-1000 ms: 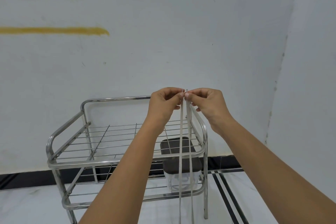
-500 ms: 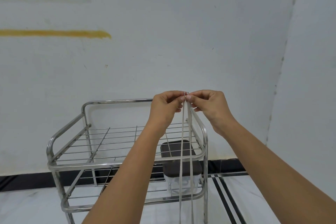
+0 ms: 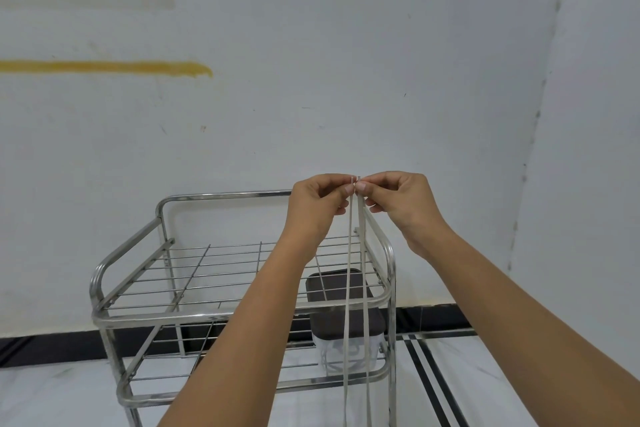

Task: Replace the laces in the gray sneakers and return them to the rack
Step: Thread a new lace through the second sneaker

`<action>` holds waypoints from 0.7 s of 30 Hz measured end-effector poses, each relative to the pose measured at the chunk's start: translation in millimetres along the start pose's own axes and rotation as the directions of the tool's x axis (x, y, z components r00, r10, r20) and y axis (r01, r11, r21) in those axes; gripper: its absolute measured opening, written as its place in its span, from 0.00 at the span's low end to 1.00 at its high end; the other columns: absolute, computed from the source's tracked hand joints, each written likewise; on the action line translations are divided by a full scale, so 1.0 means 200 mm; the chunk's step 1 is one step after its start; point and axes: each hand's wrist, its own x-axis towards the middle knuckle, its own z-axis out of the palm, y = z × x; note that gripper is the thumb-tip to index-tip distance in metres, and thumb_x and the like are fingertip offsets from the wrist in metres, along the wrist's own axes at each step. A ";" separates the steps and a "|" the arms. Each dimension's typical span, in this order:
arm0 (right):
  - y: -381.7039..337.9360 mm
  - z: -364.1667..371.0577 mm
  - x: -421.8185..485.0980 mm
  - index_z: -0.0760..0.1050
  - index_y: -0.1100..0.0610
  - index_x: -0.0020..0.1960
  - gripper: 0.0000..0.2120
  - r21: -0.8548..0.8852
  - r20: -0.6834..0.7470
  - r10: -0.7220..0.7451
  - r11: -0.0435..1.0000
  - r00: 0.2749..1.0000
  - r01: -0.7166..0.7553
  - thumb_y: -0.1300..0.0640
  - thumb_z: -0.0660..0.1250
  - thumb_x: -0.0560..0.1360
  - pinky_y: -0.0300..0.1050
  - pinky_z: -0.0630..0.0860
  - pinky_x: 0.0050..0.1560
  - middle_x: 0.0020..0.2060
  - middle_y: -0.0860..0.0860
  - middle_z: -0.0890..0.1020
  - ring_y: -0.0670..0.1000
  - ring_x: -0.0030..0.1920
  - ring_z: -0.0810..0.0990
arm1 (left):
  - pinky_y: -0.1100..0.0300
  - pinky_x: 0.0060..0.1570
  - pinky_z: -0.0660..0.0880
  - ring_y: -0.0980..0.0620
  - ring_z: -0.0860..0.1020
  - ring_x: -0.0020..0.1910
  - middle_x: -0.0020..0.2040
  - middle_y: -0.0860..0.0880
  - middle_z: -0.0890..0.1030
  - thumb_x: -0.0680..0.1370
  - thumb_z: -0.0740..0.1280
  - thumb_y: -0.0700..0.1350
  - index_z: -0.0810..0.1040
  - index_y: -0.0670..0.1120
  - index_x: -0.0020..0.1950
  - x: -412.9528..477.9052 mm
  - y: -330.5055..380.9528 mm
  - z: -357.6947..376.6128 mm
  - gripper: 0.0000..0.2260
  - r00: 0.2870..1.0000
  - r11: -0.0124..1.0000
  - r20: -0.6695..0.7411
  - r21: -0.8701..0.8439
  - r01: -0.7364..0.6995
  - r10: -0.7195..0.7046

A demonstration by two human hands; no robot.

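Both forearms reach forward over the near side of the rack, and the hands meet above its right end, level with the top of its back rail. The left hand pinches one lace end between thumb and forefinger, and the right hand pinches the other the same way, the rest of each hand's fingers curled in. The two tips stand side by side, just apart and about level.

From the pinch the lace hangs as two flat pale strands, long axis almost straight down. They spread slightly as they drop in front of the rack's right end and run out of the bottom of the view. Neither hand is nearer, since each has its own end. The next move likely turns on the ends staying matched so the midpoint can be found below.

The gray sneakers are not in view, and the rack's top shelf holds none. On its lower shelf, at the right end behind the strands, sits a clear box with a dark lid.

Compared with a second ago, the pinch and the hanging strands look the same. Only the whole scene sits a touch lower in view.
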 end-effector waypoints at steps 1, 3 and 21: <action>0.00 0.00 0.00 0.81 0.55 0.39 0.04 0.001 0.000 0.000 1.000 1.000 0.000 0.61 0.71 0.72 0.34 0.76 0.36 0.33 0.48 0.82 0.45 0.34 0.77 | 0.67 0.37 0.77 0.55 0.75 0.34 0.38 0.50 0.82 0.75 0.69 0.37 0.82 0.46 0.46 0.00 0.00 0.00 0.05 1.000 1.000 0.000 -0.001 0.000 0.000; 0.00 0.00 0.00 0.81 0.54 0.39 0.05 0.006 0.001 0.001 1.000 1.000 -0.001 0.62 0.71 0.72 0.34 0.76 0.36 0.33 0.48 0.82 0.45 0.33 0.77 | 0.68 0.37 0.76 0.55 0.75 0.34 0.38 0.50 0.82 0.75 0.68 0.37 0.82 0.46 0.46 0.00 0.00 0.00 0.05 1.000 1.000 0.004 -0.001 -0.001 0.001; 0.00 -0.01 0.00 0.81 0.54 0.39 0.05 0.005 0.010 0.000 1.000 1.000 -0.001 0.62 0.71 0.72 0.32 0.76 0.36 0.34 0.50 0.82 0.46 0.34 0.77 | 0.68 0.36 0.76 0.56 0.75 0.33 0.37 0.51 0.81 0.75 0.68 0.37 0.81 0.45 0.46 -0.01 0.02 0.00 0.05 1.000 1.000 0.007 0.008 0.003 -0.003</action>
